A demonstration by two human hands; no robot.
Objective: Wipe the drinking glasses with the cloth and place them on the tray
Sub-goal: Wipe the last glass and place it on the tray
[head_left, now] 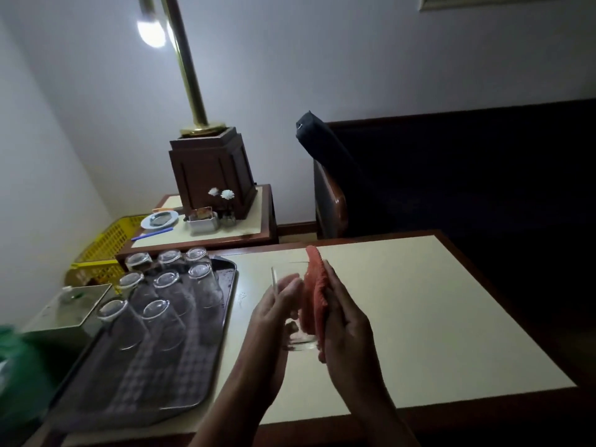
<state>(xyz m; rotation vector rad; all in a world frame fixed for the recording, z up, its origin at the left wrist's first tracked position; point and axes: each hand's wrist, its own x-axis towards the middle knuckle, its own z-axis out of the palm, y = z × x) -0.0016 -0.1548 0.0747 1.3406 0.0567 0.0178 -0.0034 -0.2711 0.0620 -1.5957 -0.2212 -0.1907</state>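
My left hand (274, 314) grips a clear drinking glass (300, 340) above the cream table, its mouth pointing away from me. My right hand (343, 317) presses a pink cloth (314, 295) against the glass's right side; part of the cloth seems tucked into it. To the left lies a dark tray (222, 324) lined with a checked cloth. On it stand several clear glasses (167, 304) upside down, in rows at its far end.
The cream table (419, 317) has a brown edge. Behind it stands a side table (254, 221) with a lamp base, a plate, a holder and small flowers. A yellow crate (106, 243) and a metal box (71, 304) sit at left. A dark chair (332, 188) is beyond.
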